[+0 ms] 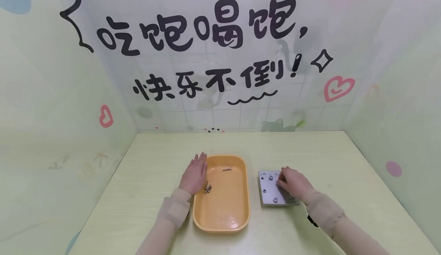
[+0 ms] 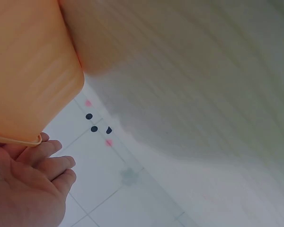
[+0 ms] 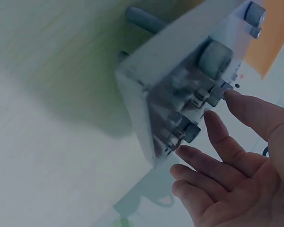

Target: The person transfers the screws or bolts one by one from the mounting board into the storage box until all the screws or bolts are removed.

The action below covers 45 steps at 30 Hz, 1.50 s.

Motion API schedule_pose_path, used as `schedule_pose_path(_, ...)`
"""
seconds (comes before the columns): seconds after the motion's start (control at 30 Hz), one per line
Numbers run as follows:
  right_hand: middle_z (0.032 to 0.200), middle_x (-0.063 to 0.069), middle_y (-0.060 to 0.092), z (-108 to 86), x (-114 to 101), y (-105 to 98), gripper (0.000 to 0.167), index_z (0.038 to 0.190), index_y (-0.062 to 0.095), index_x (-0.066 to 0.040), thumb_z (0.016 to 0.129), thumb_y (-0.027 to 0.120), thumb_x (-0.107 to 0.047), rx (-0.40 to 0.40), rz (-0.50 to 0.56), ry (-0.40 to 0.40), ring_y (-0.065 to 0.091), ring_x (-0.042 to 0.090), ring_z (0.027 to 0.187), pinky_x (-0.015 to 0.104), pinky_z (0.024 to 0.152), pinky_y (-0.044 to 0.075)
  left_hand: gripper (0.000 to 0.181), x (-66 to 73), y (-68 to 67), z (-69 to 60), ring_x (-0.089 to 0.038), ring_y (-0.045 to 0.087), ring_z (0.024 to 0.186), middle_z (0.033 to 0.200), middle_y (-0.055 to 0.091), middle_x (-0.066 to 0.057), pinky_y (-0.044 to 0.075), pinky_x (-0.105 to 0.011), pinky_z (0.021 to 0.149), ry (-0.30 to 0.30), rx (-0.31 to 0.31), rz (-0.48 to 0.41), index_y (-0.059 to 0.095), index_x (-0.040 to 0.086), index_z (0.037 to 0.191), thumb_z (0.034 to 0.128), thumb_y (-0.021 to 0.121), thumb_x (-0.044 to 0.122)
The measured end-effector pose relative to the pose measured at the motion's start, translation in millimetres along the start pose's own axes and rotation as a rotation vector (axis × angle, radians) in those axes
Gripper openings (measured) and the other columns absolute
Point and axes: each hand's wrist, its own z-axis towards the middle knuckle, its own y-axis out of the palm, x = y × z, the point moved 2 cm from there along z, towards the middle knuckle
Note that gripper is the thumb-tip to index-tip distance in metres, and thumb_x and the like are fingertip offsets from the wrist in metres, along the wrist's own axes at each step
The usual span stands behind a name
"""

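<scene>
My left hand [image 1: 194, 174] rests against the left rim of an orange tray [image 1: 247, 193], fingers fairly straight. In the left wrist view, fingers [image 2: 47, 156] lie by the tray's rim. Several screws [image 1: 208, 189] are grouped at the tray's left side, and one screw [image 1: 227, 169] lies alone near its far end. To the right, my right hand [image 1: 295, 182] is over a grey metal plate [image 1: 270, 190] fitted with several screws. In the right wrist view, thumb and index finger pinch a screw head [image 3: 217, 93] on the plate; shanks [image 3: 144, 20] stick out underneath.
Tray and plate sit side by side on a pale wooden table [image 1: 165, 147], a gap between them. Printed walls [image 1: 172, 113] with writing enclose the table at the back and both sides.
</scene>
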Motion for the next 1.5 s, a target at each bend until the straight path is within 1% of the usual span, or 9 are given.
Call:
schedule_pose_path(0.1,0.089,0.012,0.069,-1.3,1.0,3.7,0.010,0.087,0.062,-0.004,0.091,0.069,-0.009,0.008,0.003,-0.010,0.066,0.039,0.103,0.051,0.092,0.055,0.047,-0.7,0.4,0.1,-0.042,0.031,0.145,0.153,0.039,-0.022,0.024,-0.052,0.122,-0.003,0.004,-0.003,0.041,-0.007,0.145,0.1081,0.035,0.020)
schedule_pose_path(0.23,0.109,0.027,0.067,-4.1,1.1,7.0,0.014,0.083,0.058,-0.005,0.090,0.070,-0.009,0.030,-0.038,-0.049,0.048,0.053,0.128,0.060,0.105,0.044,0.046,-0.5,1.1,0.2,-0.042,0.031,0.145,0.153,0.039,-0.022,0.024,-0.052,0.122,-0.008,0.001,-0.010,0.041,-0.006,0.146,0.1079,0.035,0.019)
schedule_pose_path(0.37,0.129,0.038,0.055,-6.9,1.2,8.8,0.015,0.083,0.056,-0.005,0.090,0.069,-0.009,0.038,-0.086,-0.072,0.046,0.054,0.129,0.060,0.104,0.045,0.046,0.0,1.0,0.0,-0.042,0.031,0.145,0.153,0.039,-0.022,0.024,-0.052,0.122,-0.007,0.004,-0.014,0.041,-0.007,0.145,0.1079,0.035,0.019)
schedule_pose_path(0.47,0.133,0.040,0.051,-7.4,0.3,8.6,0.014,0.084,0.057,-0.004,0.091,0.068,-0.008,0.033,-0.113,-0.078,0.046,0.054,0.129,0.060,0.103,0.045,0.046,-0.2,0.8,-0.3,-0.042,0.031,0.144,0.153,0.040,-0.023,0.025,-0.052,0.122,-0.003,0.009,-0.014,0.042,-0.007,0.145,0.1079,0.035,0.019)
schedule_pose_path(0.73,0.130,0.039,0.054,-8.2,-1.8,6.9,0.011,0.087,0.058,-0.002,0.093,0.066,-0.008,0.023,-0.139,-0.078,0.044,0.054,0.131,0.058,0.100,0.048,0.046,-0.9,2.1,-0.2,-0.043,0.032,0.144,0.153,0.040,-0.023,0.025,-0.053,0.122,0.001,0.001,-0.010,0.042,-0.007,0.145,0.1081,0.035,0.019)
schedule_pose_path(0.87,0.111,0.029,0.064,-8.4,-1.9,2.0,0.010,0.088,0.059,-0.002,0.093,0.066,-0.007,0.053,-0.128,-0.086,0.045,0.055,0.129,0.057,0.096,0.052,0.046,-1.4,2.0,-0.2,-0.043,0.032,0.144,0.153,0.039,-0.023,0.025,-0.052,0.122,0.001,0.006,-0.016,0.041,-0.008,0.145,0.1080,0.035,0.020)
schedule_pose_path(1.0,0.094,0.019,0.065,-8.3,-3.5,-6.5,0.008,0.089,0.059,-0.001,0.093,0.065,-0.006,0.070,-0.122,-0.104,0.047,0.056,0.127,0.055,0.092,0.055,0.046,-1.2,1.5,0.3,-0.043,0.032,0.144,0.153,0.040,-0.023,0.025,-0.053,0.122,0.004,0.016,-0.014,0.042,-0.008,0.144,0.1079,0.035,0.019)
schedule_pose_path(1.3,0.094,0.020,0.066,-5.3,-9.5,-30.5,0.008,0.092,0.059,-0.001,0.092,0.065,-0.006,0.096,-0.139,-0.141,0.048,0.055,0.126,0.054,0.086,0.057,0.046,0.9,-0.3,0.1,-0.042,0.032,0.144,0.152,0.040,-0.023,0.025,-0.052,0.122,0.002,0.012,-0.009,0.042,-0.008,0.145,0.1081,0.036,0.019)
schedule_pose_path(1.5,0.095,0.021,0.067,1.3,-17.4,-46.5,0.008,0.093,0.060,-0.001,0.093,0.064,-0.008,0.124,-0.147,-0.173,0.049,0.055,0.125,0.057,0.091,0.055,0.045,0.5,0.1,-0.3,-0.042,0.033,0.143,0.152,0.042,-0.023,0.026,-0.052,0.121,0.005,0.027,-0.012,0.043,-0.008,0.144,0.1078,0.037,0.019)
